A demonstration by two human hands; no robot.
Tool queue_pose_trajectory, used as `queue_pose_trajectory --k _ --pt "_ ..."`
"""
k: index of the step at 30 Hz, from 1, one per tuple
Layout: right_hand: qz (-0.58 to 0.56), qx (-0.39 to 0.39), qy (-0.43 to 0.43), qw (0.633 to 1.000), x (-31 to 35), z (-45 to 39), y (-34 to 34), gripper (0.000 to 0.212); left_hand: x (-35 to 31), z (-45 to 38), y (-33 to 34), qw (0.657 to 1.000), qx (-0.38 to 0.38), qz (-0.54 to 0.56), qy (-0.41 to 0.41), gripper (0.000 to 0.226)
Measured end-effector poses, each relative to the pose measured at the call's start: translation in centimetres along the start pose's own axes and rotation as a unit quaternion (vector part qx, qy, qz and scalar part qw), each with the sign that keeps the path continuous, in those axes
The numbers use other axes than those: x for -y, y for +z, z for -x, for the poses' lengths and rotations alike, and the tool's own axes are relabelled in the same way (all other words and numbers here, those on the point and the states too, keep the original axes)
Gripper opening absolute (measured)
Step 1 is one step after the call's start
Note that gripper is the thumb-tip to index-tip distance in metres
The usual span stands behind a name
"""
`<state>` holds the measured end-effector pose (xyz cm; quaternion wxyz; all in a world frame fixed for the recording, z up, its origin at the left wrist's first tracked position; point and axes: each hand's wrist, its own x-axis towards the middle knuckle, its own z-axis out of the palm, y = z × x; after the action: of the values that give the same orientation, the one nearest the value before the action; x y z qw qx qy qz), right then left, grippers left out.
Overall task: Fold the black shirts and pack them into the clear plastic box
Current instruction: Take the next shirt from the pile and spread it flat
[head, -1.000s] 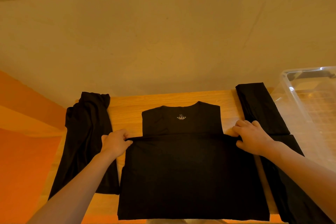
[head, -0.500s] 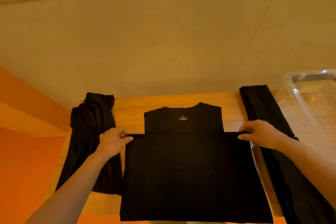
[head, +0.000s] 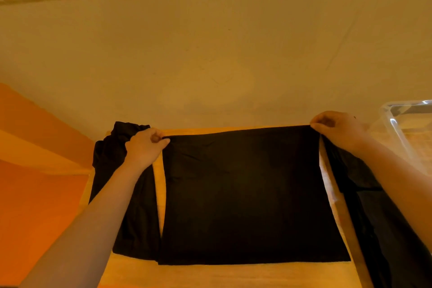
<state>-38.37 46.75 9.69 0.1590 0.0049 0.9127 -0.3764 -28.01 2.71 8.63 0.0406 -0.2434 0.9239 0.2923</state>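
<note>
left hand and right hand each pinch one corner of the black shirt, thumb against fingers, holding its far edge taut across the far side of the wooden table. the shirt's nearer part lies flat in the middle of the table as a rough rectangle, and its neckline is hidden under the raised panel. step in hand, by judgement: the lengthwise fold, with the hem carried over toward the collar end. a rumpled black garment lies on the table's left side, partly under the left forearm, and another black garment runs along the right side; whether either counts as folded cannot be told. the clear plastic box stands at the right edge of view, beyond the right hand, and its visible part shows no shirt. the next move probably calls for lowering both corners together so the edges meet squarely, releasing them, and smoothing the panel flat before any further fold. packing is not yet begun.
</note>
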Motion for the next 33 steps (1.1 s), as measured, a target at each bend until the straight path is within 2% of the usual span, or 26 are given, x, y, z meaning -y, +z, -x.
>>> queue_pose_trajectory --k 2,4,8,10,12,14,16,19,24,28,33 --pt "0.072 0.009 0.028 0.997 -0.6 -1.4 2.0 0.032 0.4 -1.2 2.0 0.998 0.005 -0.048 -0.031 0.034" --pt "0.139 -0.01 -0.008 0.99 -1.3 -1.6 4.1 0.042 0.7 -1.3 4.3 0.993 -0.006 -0.111 -0.042 0.052" --pt "0.204 -0.022 -0.108 0.973 -2.4 0.7 9.1 0.041 0.5 1.9 9.0 0.981 -0.025 -0.161 0.104 0.053" --pt "0.229 -0.021 -0.14 0.963 -2.5 2.1 11.8 0.048 0.1 4.0 11.6 0.966 -0.004 -0.18 0.187 0.055" --pt "0.254 -0.004 -0.168 0.953 -2.2 3.0 14.3 0.055 -0.9 5.2 13.8 0.949 0.032 -0.211 0.231 0.06" --pt "0.279 0.011 -0.178 0.944 -1.6 3.1 16.4 0.059 -1.8 5.4 15.6 0.946 0.072 -0.221 0.228 0.063" --pt "0.289 0.014 -0.178 0.941 -1.2 2.5 18.0 0.061 -2.5 4.8 16.7 0.947 0.08 -0.223 0.218 0.064" --pt "0.302 -0.004 -0.132 0.944 -2.1 0.5 18.2 0.062 -2.1 3.0 16.8 0.935 0.093 -0.266 0.214 0.067" --pt "0.318 -0.054 -0.041 0.946 -5.9 -2.7 14.1 0.065 1.7 -1.7 14.1 0.947 0.042 -0.274 0.164 0.072" --pt "0.324 -0.058 -0.047 0.943 -6.3 -2.9 13.4 0.066 3.1 -2.9 13.3 0.95 0.037 -0.267 0.16 0.076" --pt "0.291 -0.091 -0.062 0.95 -6.1 -2.9 13.9 0.068 1.1 -2.1 13.8 0.947 0.025 -0.285 0.146 0.073"
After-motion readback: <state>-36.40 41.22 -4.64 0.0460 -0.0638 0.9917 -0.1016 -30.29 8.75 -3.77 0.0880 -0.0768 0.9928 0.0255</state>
